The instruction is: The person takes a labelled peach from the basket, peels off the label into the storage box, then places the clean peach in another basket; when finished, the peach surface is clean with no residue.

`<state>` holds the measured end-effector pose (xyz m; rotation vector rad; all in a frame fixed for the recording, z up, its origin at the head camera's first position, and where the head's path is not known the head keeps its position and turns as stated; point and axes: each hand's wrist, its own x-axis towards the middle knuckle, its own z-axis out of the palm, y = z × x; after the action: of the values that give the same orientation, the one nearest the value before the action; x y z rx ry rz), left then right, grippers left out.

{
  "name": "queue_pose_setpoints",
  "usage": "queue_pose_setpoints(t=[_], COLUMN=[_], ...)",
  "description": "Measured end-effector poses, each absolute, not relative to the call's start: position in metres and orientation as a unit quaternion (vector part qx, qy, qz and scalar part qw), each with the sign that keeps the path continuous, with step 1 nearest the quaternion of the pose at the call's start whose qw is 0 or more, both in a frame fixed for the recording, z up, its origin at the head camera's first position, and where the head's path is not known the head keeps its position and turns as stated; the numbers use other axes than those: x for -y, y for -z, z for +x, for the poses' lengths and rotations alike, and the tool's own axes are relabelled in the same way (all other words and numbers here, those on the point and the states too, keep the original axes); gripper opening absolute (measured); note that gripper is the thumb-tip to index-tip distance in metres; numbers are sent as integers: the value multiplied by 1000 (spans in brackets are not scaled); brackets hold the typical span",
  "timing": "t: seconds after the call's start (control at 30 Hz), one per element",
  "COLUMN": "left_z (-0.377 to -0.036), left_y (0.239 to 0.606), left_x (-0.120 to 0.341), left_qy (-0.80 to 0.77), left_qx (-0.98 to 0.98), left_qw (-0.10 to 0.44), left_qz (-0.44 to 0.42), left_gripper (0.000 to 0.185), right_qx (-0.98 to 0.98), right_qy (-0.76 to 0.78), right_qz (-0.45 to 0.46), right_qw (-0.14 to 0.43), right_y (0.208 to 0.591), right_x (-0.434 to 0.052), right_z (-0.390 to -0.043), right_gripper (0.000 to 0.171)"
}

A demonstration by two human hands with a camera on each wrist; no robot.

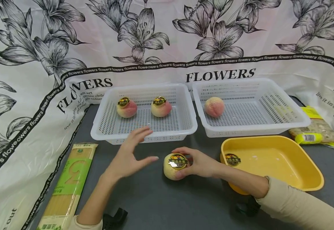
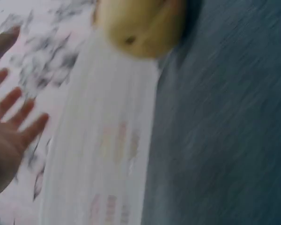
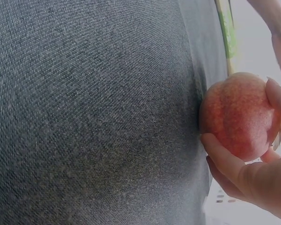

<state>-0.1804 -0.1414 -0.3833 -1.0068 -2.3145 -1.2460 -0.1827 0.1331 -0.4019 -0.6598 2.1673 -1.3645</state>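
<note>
A right hand [image 1: 198,163] pinches a peach [image 1: 171,171] between thumb and fingers at mid-table, its label [image 1: 178,161] facing up, as a left hand [image 1: 128,159], fingers spread and holding nothing, hangs near it. Whether the peach touches the table [image 1: 155,204] cannot be told. Light pressure round its sides, thumb opposite fingertips, should steady it without denting, and fingertips kept off the label would spare it creases; the left hand looks well placed to lend support. Beyond the peach, the near rim of the left basket [image 1: 172,133] stands close to the left fingertips, with the right basket [image 1: 241,128] just beside it. The right forearm [image 1: 239,179] crosses the left edge of a yellow tub [image 1: 273,166], a rim to clear. The widest room runs toward the person, noodles [image 1: 69,179] bounding the left.
</note>
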Motion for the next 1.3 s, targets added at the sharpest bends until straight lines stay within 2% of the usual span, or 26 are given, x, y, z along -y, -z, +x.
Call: queue_pose_setpoints(t=[0.1, 0.17, 0.3, 0.5, 0.67, 0.93, 1.07, 1.3], left_z=[-175, -172, -169, -170, -170, -170, -170, -170], left_y=[390, 396, 408, 421, 423, 422, 422, 422], left_x=[124, 115, 100, 93, 92, 90, 91, 90], left_qy=[394, 373, 372, 410, 410, 401, 398, 393], left_qx=[852, 867, 866, 845, 849, 853, 855, 854], left_qw=[44, -13, -73, -68, -64, -52, -51, -47], left_qz=[-342, -329, -325, -338, -327, -330, -330, -338], left_gripper=[87, 95, 98, 87, 82, 81, 81, 81], right_qx=[-796, -796, -793, -793, -807, -785, -741, -715], right_qy=[500, 499, 505, 506, 502, 594, 639, 653], right_qz=[-243, -241, -236, -230, -177, -69, -57, -36], right_qw=[242, 242, 246, 249, 255, 164, 199, 248], right_y=[402, 403, 404, 403, 394, 375, 373, 379], right_x=[-133, -133, -134, -134, -137, -142, -147, -153], right_z=[-183, -182, -181, -182, -178, -166, -164, -168], right_gripper=[69, 70, 71, 72, 71, 52, 49, 56])
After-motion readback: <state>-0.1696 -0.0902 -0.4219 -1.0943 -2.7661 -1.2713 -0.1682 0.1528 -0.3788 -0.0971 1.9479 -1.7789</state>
